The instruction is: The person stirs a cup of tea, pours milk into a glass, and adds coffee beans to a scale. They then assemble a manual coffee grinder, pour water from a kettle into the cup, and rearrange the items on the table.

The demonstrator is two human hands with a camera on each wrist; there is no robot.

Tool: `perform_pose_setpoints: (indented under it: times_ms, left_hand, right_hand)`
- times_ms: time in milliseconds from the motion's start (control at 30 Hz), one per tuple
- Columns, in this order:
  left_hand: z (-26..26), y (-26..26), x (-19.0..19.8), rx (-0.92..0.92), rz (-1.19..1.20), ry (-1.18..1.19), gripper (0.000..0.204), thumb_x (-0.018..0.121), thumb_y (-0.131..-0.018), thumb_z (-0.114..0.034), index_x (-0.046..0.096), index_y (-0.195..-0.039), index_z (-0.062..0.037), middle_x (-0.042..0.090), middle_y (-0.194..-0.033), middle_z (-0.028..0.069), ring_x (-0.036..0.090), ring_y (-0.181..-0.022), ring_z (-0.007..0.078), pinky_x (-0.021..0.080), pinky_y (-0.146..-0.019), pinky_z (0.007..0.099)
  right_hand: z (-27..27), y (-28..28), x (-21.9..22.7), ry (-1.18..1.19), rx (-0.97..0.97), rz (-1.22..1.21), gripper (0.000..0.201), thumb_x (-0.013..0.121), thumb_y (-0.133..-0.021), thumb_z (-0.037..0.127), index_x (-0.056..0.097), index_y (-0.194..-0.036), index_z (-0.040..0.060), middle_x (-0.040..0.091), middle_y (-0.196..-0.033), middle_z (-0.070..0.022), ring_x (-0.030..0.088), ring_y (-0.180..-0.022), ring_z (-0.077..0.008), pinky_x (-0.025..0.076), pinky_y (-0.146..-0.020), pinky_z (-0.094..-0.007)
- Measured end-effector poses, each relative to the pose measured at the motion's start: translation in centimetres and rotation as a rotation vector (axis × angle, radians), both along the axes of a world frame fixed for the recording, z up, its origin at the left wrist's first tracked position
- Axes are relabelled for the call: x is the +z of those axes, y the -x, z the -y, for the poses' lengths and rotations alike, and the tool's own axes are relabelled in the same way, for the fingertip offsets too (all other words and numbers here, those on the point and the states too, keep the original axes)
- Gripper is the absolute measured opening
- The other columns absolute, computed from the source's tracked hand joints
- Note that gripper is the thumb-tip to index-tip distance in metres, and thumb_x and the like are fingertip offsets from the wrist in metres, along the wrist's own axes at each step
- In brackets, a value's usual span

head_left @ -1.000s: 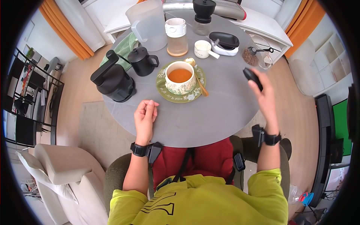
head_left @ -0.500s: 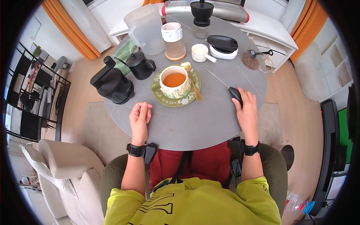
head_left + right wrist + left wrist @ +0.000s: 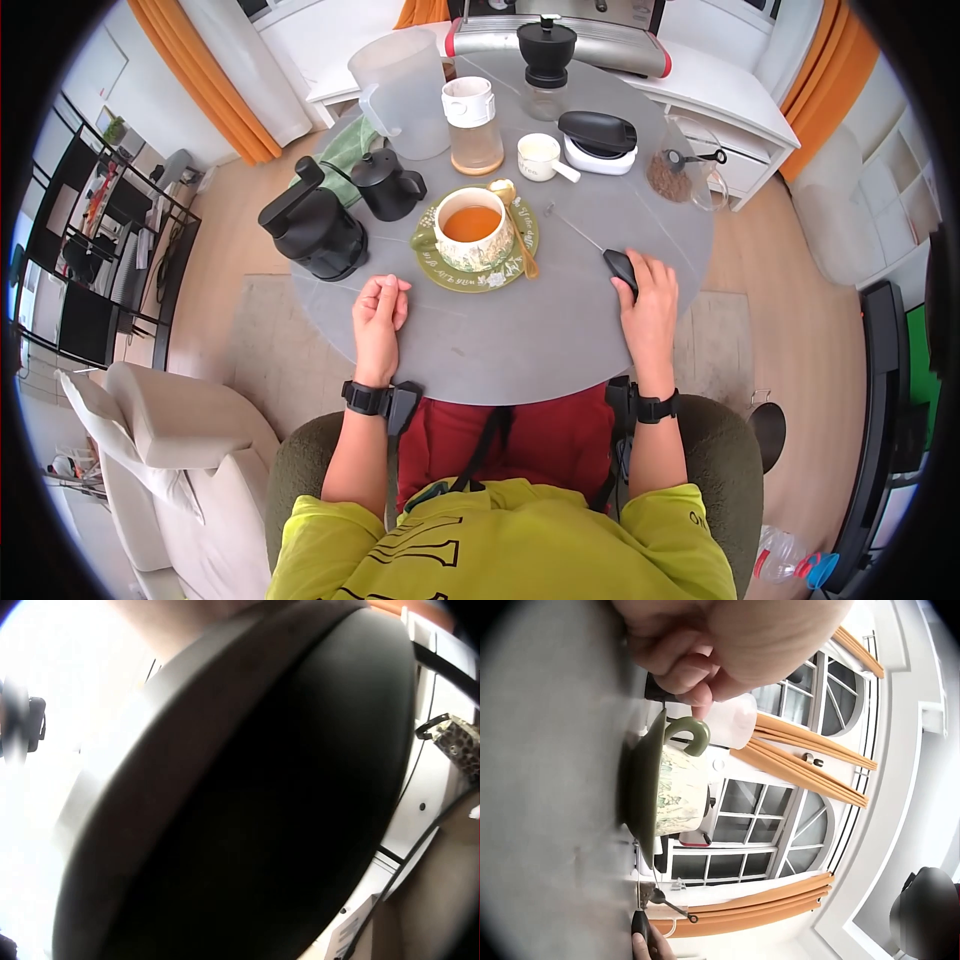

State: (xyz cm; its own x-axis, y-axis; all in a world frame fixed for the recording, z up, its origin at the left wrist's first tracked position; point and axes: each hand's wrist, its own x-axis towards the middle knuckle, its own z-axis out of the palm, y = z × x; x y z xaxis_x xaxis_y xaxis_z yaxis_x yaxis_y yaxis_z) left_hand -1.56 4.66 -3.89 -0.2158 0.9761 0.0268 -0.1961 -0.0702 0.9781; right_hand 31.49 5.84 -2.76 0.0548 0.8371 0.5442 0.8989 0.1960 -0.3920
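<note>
My right hand (image 3: pixel 652 310) rests at the table's right side and holds the black handle of a milk frother (image 3: pixel 619 270). The frother's thin wire shaft points toward the far left and ends in a small whisk head. My left hand (image 3: pixel 378 320) lies at the near edge, fingers loosely curled round nothing. Between the hands, farther in, a patterned cup (image 3: pixel 478 258) of orange-brown drink stands on a green saucer (image 3: pixel 455 282), with a golden spoon (image 3: pixel 526 255) along its right side. The left wrist view shows the cup's green handle (image 3: pixel 697 739). A dark blurred shape covers most of the right wrist view.
On the left stand a black lever-topped device (image 3: pixel 315 235), a black kettle (image 3: pixel 388 190) and a green cloth (image 3: pixel 350 145). Behind are a translucent pitcher (image 3: pixel 405 100), a white-topped bottle (image 3: pixel 475 135), a white handled cup (image 3: pixel 540 157), a scale (image 3: pixel 600 155), a grinder (image 3: pixel 546 65) and a jar (image 3: pixel 670 180).
My right hand has brought the frother left and down from the table's right side, and its shaft now shows. My left hand has stayed in place.
</note>
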Motion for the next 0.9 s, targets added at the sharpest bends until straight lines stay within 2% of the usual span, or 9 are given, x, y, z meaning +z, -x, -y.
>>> perform_pose_setpoints:
  times_ms: [333,433,500,533,600,733,800,867,900]
  left_hand:
    - [-0.1,0.3,0.2,-0.041,0.060,-0.004,0.021,0.050,-0.099,-0.023,0.058,-0.088,-0.0058,0.043,-0.062,-0.0059,0.032,-0.052,0.0018,0.023,-0.047,0.0184]
    - [0.1,0.2,0.1,-0.041,0.056,-0.023,0.022,0.049,-0.100,-0.022,0.057,-0.088,-0.0062,0.043,-0.061,-0.0054,0.031,-0.051,0.0027,0.023,-0.047,0.0192]
    - [0.2,0.3,0.2,-0.042,0.048,-0.029,0.022,0.049,-0.100,-0.022,0.057,-0.087,-0.0060,0.042,-0.061,-0.0053,0.031,-0.051,0.0027,0.023,-0.047,0.0194]
    - [0.2,0.3,0.2,-0.045,0.053,-0.036,0.022,0.049,-0.100,-0.022,0.057,-0.087,-0.0060,0.042,-0.061,-0.0053,0.031,-0.051,0.0027,0.023,-0.047,0.0194]
    - [0.2,0.4,0.2,-0.053,0.083,-0.032,0.021,0.049,-0.100,-0.021,0.057,-0.087,-0.0059,0.042,-0.061,-0.0052,0.031,-0.051,0.0027,0.023,-0.047,0.0195]
    - [0.4,0.7,0.0,-0.071,0.123,-0.055,0.020,0.050,-0.099,-0.020,0.058,-0.089,-0.0045,0.045,-0.062,-0.0058,0.033,-0.053,0.0016,0.025,-0.047,0.0181]
    - [0.4,0.8,0.1,-0.069,0.138,-0.063,0.020,0.050,-0.099,-0.020,0.058,-0.089,-0.0042,0.045,-0.062,-0.0056,0.034,-0.053,0.0015,0.025,-0.047,0.0179]
    - [0.4,0.7,0.1,-0.087,0.127,-0.040,0.021,0.049,-0.100,-0.020,0.057,-0.088,-0.0051,0.042,-0.062,-0.0056,0.031,-0.052,0.0024,0.024,-0.048,0.0190]
    - [0.4,0.8,0.2,-0.097,0.131,-0.038,0.021,0.048,-0.100,-0.020,0.057,-0.088,-0.0049,0.043,-0.062,-0.0057,0.032,-0.052,0.0022,0.024,-0.048,0.0189]
  right_hand:
    - [-0.9,-0.8,1.9,0.123,-0.017,0.186,0.045,0.072,-0.078,0.023,0.060,-0.117,0.0025,0.060,-0.105,-0.0116,0.053,-0.100,-0.0309,0.042,-0.086,-0.0381]
    - [-4.6,-1.0,3.9,0.067,0.107,0.028,0.047,0.069,-0.082,0.030,0.059,-0.118,0.0014,0.061,-0.101,-0.0139,0.058,-0.094,-0.0306,0.046,-0.083,-0.0389]
    - [-8.0,-0.9,4.7,0.247,0.291,-0.332,0.045,0.060,-0.091,0.036,0.057,-0.116,-0.0006,0.061,-0.095,-0.0137,0.062,-0.084,-0.0266,0.051,-0.074,-0.0364]
    - [-9.5,-0.5,5.2,0.240,0.289,-0.327,0.045,0.060,-0.091,0.036,0.057,-0.116,-0.0006,0.061,-0.095,-0.0137,0.062,-0.084,-0.0266,0.051,-0.074,-0.0364]
    - [-11.9,0.6,6.2,0.661,0.325,-0.782,0.048,0.052,-0.095,0.042,0.055,-0.116,-0.0013,0.061,-0.095,-0.0124,0.063,-0.080,-0.0212,0.054,-0.068,-0.0324]
    - [-15.3,2.2,5.6,0.906,0.208,-0.817,0.053,0.042,-0.097,0.050,0.052,-0.111,-0.0007,0.059,-0.094,-0.0117,0.062,-0.081,-0.0194,0.056,-0.068,-0.0326]
    - [-16.2,2.6,5.2,0.925,0.205,-0.822,0.055,0.040,-0.098,0.052,0.055,-0.105,-0.0001,0.060,-0.088,-0.0092,0.061,-0.076,-0.0157,0.055,-0.064,-0.0298]
    - [-17.2,2.5,4.7,1.034,0.296,-0.892,0.054,0.039,-0.098,0.052,0.058,-0.101,0.0011,0.059,-0.080,-0.0056,0.058,-0.069,-0.0117,0.052,-0.059,-0.0252]
    - [-17.2,2.7,4.6,1.028,0.248,-0.954,0.050,0.040,-0.100,0.047,0.062,-0.102,0.0021,0.058,-0.076,-0.0030,0.050,-0.064,-0.0076,0.045,-0.057,-0.0220]
